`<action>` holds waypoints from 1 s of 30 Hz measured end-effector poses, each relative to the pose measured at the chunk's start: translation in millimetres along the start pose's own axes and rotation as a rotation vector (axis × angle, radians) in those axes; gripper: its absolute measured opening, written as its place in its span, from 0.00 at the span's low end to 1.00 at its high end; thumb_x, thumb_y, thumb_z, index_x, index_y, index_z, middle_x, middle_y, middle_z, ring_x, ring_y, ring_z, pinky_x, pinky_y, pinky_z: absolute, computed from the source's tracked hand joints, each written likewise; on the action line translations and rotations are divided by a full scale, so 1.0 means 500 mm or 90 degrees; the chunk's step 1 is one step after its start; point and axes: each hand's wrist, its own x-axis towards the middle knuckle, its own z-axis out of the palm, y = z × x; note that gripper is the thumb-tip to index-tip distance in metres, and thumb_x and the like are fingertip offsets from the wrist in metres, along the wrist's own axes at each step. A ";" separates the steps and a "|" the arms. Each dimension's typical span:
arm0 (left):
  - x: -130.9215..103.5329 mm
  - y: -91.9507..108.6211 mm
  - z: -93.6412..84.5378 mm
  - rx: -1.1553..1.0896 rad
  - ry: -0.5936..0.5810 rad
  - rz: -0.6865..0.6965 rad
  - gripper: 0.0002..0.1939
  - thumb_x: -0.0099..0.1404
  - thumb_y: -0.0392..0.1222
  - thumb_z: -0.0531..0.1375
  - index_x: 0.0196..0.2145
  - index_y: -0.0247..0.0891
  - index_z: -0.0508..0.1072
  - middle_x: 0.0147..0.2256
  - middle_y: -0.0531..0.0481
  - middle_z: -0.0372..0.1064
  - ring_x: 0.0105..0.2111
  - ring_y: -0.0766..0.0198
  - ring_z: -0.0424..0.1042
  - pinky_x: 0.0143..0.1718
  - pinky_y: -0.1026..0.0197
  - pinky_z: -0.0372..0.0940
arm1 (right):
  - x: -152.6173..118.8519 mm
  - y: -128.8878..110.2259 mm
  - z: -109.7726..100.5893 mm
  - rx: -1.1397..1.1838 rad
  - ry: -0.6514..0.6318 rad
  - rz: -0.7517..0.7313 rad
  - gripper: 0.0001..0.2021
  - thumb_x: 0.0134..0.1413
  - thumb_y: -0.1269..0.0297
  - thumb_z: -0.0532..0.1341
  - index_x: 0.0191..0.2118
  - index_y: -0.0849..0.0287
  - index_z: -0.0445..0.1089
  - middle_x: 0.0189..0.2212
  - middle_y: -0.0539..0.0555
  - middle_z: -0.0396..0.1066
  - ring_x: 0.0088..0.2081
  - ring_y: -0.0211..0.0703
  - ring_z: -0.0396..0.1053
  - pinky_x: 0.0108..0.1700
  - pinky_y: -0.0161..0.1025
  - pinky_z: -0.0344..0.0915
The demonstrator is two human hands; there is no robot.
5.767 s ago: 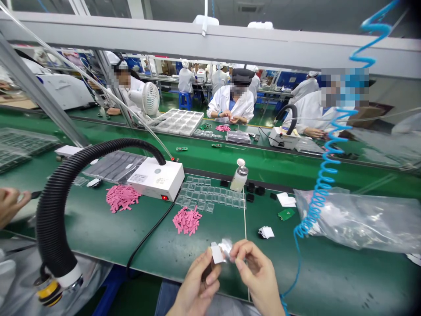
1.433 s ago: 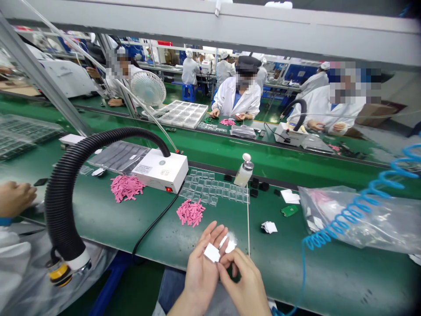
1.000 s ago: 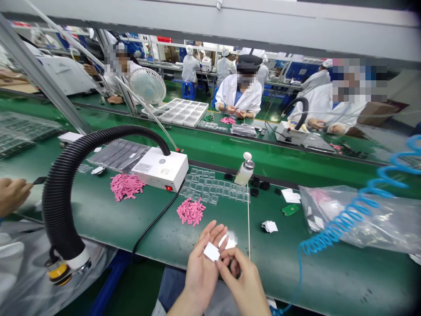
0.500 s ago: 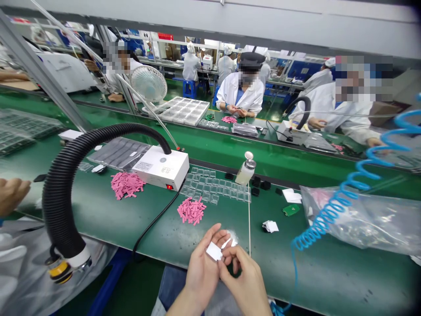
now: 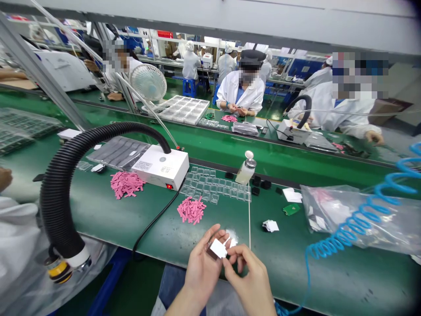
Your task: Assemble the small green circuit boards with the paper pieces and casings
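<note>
Palm up above the near edge of the bench, my left hand (image 5: 201,265) holds a small dark square piece (image 5: 211,252) between thumb and fingers. Over it lies a white square sheet (image 5: 219,248) with a small tab at its right end. The thumb and forefinger of my right hand (image 5: 249,268) pinch the sheet by that end; its other fingers are curled. Just beyond my fingers a whitish, translucent scrap (image 5: 233,237) shows, partly hidden. A heap of pink strips (image 5: 191,210) lies ahead to the left, and a small stack of white-topped pieces (image 5: 270,226) to the right.
A black fume hose (image 5: 54,193) arches from a white box (image 5: 164,164) on the left. Clear square trays (image 5: 210,184) and a pump bottle (image 5: 246,170) stand behind. At right are a green circuit board (image 5: 291,209), a plastic bag (image 5: 355,219) and a blue coiled hose (image 5: 348,235).
The white sheet has shifted right with my right hand, baring the dark piece's left part. The blue coil has swung right. A co-worker's hand at far left has drawn back.
</note>
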 end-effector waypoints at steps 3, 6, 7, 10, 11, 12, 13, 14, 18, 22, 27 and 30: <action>-0.003 0.001 -0.006 0.021 -0.026 -0.003 0.10 0.62 0.35 0.56 0.37 0.33 0.77 0.34 0.43 0.75 0.38 0.59 0.73 0.41 0.59 0.68 | 0.013 -0.004 -0.013 0.056 0.031 0.048 0.02 0.51 0.67 0.59 0.30 0.57 0.67 0.19 0.46 0.63 0.20 0.36 0.60 0.23 0.31 0.60; -0.005 0.000 -0.015 0.032 -0.072 -0.015 0.11 0.61 0.35 0.58 0.40 0.34 0.77 0.37 0.42 0.76 0.41 0.59 0.73 0.44 0.59 0.67 | 0.030 -0.012 -0.019 0.088 0.031 0.076 0.03 0.51 0.65 0.59 0.30 0.58 0.68 0.20 0.47 0.62 0.21 0.36 0.60 0.24 0.31 0.59; -0.005 0.000 -0.018 0.032 -0.088 -0.017 0.11 0.60 0.35 0.59 0.40 0.34 0.77 0.39 0.42 0.76 0.41 0.59 0.73 0.45 0.59 0.66 | 0.034 -0.016 -0.018 0.096 0.026 0.077 0.03 0.51 0.65 0.59 0.31 0.58 0.68 0.21 0.47 0.62 0.22 0.36 0.60 0.25 0.31 0.60; -0.004 0.000 -0.025 0.037 -0.119 -0.013 0.11 0.58 0.34 0.62 0.40 0.35 0.77 0.41 0.42 0.76 0.42 0.59 0.73 0.46 0.59 0.66 | 0.041 -0.029 -0.009 0.116 0.007 0.064 0.03 0.51 0.66 0.59 0.31 0.58 0.68 0.21 0.47 0.63 0.22 0.36 0.60 0.25 0.31 0.60; -0.004 0.001 -0.027 0.042 -0.122 -0.008 0.11 0.57 0.34 0.62 0.40 0.35 0.77 0.42 0.43 0.76 0.42 0.59 0.73 0.46 0.59 0.66 | 0.041 -0.034 -0.006 0.117 0.002 0.059 0.02 0.51 0.66 0.59 0.31 0.58 0.68 0.21 0.47 0.63 0.22 0.36 0.60 0.25 0.31 0.60; -0.003 0.002 -0.029 0.045 -0.123 0.000 0.10 0.57 0.34 0.62 0.39 0.35 0.77 0.42 0.44 0.76 0.41 0.59 0.73 0.46 0.60 0.66 | 0.041 -0.038 -0.003 0.117 0.000 0.053 0.02 0.51 0.66 0.60 0.30 0.58 0.68 0.21 0.47 0.63 0.22 0.36 0.60 0.25 0.31 0.60; -0.004 0.004 -0.030 0.047 -0.122 0.008 0.10 0.57 0.34 0.63 0.39 0.35 0.77 0.42 0.44 0.76 0.40 0.60 0.74 0.45 0.60 0.67 | 0.040 -0.041 -0.001 0.117 -0.002 0.047 0.02 0.51 0.66 0.60 0.30 0.58 0.69 0.21 0.47 0.64 0.22 0.36 0.60 0.25 0.31 0.60; -0.004 0.007 -0.032 0.046 -0.119 0.014 0.09 0.58 0.33 0.63 0.38 0.35 0.77 0.42 0.45 0.76 0.39 0.61 0.74 0.45 0.61 0.67 | 0.041 -0.043 0.000 0.118 -0.006 0.040 0.03 0.51 0.66 0.60 0.30 0.57 0.69 0.21 0.47 0.64 0.22 0.36 0.61 0.25 0.31 0.60; -0.007 0.024 -0.040 0.003 -0.063 0.034 0.07 0.61 0.34 0.60 0.38 0.34 0.76 0.41 0.43 0.76 0.41 0.58 0.75 0.47 0.56 0.68 | 0.068 -0.034 0.004 0.110 -0.052 -0.008 0.05 0.56 0.63 0.59 0.33 0.58 0.70 0.24 0.49 0.68 0.25 0.37 0.65 0.28 0.31 0.64; -0.013 0.055 -0.048 -0.048 0.015 0.055 0.09 0.64 0.39 0.58 0.39 0.35 0.74 0.40 0.40 0.76 0.43 0.55 0.75 0.46 0.53 0.70 | 0.142 0.007 0.041 0.016 -0.072 -0.056 0.09 0.61 0.63 0.54 0.38 0.60 0.70 0.27 0.50 0.71 0.27 0.37 0.67 0.30 0.31 0.65; -0.028 0.098 -0.050 -0.041 0.053 0.049 0.09 0.63 0.40 0.59 0.39 0.34 0.75 0.37 0.41 0.77 0.37 0.59 0.76 0.38 0.59 0.72 | 0.228 0.037 0.113 -0.083 -0.119 -0.137 0.09 0.60 0.69 0.55 0.40 0.57 0.72 0.33 0.51 0.72 0.29 0.39 0.69 0.32 0.35 0.63; -0.040 0.117 -0.048 -0.035 0.050 0.036 0.10 0.62 0.41 0.60 0.38 0.33 0.75 0.37 0.42 0.77 0.36 0.60 0.76 0.36 0.59 0.72 | 0.255 0.032 0.135 -0.132 -0.157 -0.217 0.10 0.59 0.72 0.55 0.42 0.55 0.72 0.37 0.53 0.72 0.36 0.43 0.69 0.36 0.36 0.62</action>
